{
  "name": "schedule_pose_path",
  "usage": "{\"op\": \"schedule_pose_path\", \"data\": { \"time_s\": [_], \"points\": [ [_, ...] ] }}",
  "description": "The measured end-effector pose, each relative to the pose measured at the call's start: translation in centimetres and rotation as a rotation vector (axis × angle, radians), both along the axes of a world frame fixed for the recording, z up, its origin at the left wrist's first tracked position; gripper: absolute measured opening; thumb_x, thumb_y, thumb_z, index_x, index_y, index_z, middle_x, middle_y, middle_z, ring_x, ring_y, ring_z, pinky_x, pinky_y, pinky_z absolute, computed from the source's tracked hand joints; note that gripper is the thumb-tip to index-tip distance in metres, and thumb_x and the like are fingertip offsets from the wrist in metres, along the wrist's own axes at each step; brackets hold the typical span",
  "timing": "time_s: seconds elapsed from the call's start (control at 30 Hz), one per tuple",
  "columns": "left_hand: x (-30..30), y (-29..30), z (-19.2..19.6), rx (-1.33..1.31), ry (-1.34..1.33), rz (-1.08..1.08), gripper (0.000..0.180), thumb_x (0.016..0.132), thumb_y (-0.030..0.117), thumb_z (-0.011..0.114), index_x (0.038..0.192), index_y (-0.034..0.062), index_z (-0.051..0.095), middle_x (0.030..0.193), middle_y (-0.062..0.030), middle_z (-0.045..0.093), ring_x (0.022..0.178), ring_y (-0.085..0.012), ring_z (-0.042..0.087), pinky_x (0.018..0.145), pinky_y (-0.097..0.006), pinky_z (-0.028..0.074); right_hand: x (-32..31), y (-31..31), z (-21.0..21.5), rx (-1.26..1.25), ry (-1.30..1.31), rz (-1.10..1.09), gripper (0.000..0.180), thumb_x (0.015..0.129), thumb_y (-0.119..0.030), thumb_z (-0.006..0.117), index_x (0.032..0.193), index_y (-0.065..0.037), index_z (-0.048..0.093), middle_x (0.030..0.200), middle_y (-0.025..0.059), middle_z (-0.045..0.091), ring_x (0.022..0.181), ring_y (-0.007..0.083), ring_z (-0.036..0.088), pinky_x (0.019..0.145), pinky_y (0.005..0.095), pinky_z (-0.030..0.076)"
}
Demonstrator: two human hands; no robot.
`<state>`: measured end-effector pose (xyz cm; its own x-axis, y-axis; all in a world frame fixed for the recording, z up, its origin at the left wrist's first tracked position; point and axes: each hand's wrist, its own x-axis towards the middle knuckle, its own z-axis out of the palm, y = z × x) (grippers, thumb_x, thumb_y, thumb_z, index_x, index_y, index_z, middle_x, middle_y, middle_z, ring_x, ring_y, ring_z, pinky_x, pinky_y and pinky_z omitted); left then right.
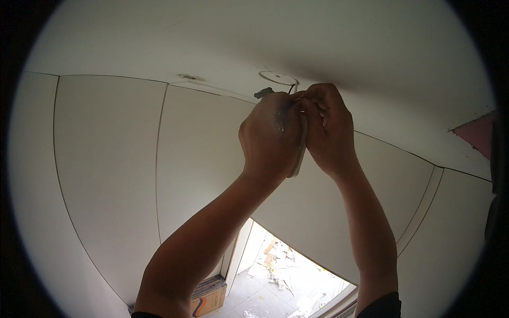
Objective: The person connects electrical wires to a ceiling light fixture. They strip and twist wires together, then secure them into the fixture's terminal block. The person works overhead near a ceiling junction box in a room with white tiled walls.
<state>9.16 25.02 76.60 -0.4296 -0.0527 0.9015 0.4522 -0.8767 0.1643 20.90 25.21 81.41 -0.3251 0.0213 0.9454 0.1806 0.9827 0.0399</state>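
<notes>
Both my hands are raised to the ceiling, their fingertips meeting just under a round white base fixed there. Thin wires, one dark and one pale, hang from the base into my fingers. My left hand is closed, its back turned to me. A pale, flat-edged piece shows below its palm, and a small black thing sticks out past its knuckles; their kinds are hidden. My right hand is closed in a pinch where the wires end, with a small bright glint at its fingertips.
A rough patch marks the ceiling to the left; a pinkish opening lies at the right. Pale wall panels stand around. Through a doorway below are a littered tiled floor and a brown carton.
</notes>
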Motion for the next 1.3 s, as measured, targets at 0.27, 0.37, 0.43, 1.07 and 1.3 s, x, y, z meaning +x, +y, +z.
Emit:
{"op": "schedule_pose_path", "data": {
  "time_s": [0.27, 0.37, 0.43, 1.07, 1.3],
  "points": [
    [0.7, 0.2, 0.1, 0.048, -0.009, -0.067, 0.015, 0.1, 0.014, 0.066, 0.107, 0.0064, 0.076, 0.094, -0.009, 0.076, 0.083, -0.0237, 0.074, 0.075, -0.036, 0.058, -0.1, 1.1, -1.0, -0.18, 0.123, 0.095, 0.015, 0.107, -0.008, 0.055, 0.116, 0.003, 0.059, 0.113, 0.0159, 0.074, 0.102, 0.0212, 0.074, 0.088, 0.034, 0.059],
    [0.2, 0.6, 0.0, 0.095, 0.036, -0.011, 0.014, 0.099, 0.007, 0.07, 0.11, 0.0023, 0.078, 0.094, -0.0074, 0.079, 0.083, -0.0136, 0.074, 0.076, -0.03, 0.059, -0.3, 0.9, -0.8, -0.135, 0.121, 0.103, 0.016, 0.107, -0.009, 0.056, 0.115, 0.003, 0.061, 0.113, 0.015, 0.074, 0.099, 0.0194, 0.073, 0.086, 0.0332, 0.059],
    [0.0, 0.4, 0.0, 0.044, 0.051, 0.007, 0.014, 0.099, 0.007, 0.07, 0.109, 0.0019, 0.078, 0.095, -0.008, 0.079, 0.083, -0.0137, 0.074, 0.076, -0.03, 0.059, -0.2, 0.6, -0.8, -0.153, 0.13, 0.116, 0.016, 0.107, -0.009, 0.057, 0.114, 0.003, 0.062, 0.112, 0.0145, 0.074, 0.098, 0.0187, 0.072, 0.084, 0.0328, 0.059],
    [-0.2, 0.7, 0.3, 0.076, -0.067, -0.095, 0.005, 0.09, 0.007, 0.07, 0.092, 0.0023, 0.07, 0.083, -0.0109, 0.073, 0.071, -0.0256, 0.071, 0.068, -0.036, 0.056, -0.4, -2.1, -0.7, 0.121, 0.11, -0.318, 0.006, 0.098, -0.009, 0.07, 0.104, -0.006, 0.071, 0.113, 0.0108, 0.069, 0.093, 0.0252, 0.073, 0.08, 0.04, 0.06],
    [-0.9, 1.2, -0.5, 0.11, 0.006, -0.01, 0.007, 0.089, 0.007, 0.073, 0.093, 0.0031, 0.071, 0.084, -0.0099, 0.073, 0.071, -0.0264, 0.071, 0.067, -0.038, 0.056, 0.1, -1.5, -0.9, 0.394, 0.014, -0.535, 0.009, 0.096, -0.012, 0.073, 0.104, -0.007, 0.074, 0.1, 0.0078, 0.074, 0.09, 0.025, 0.074, 0.078, 0.0396, 0.059]
  ]
}}
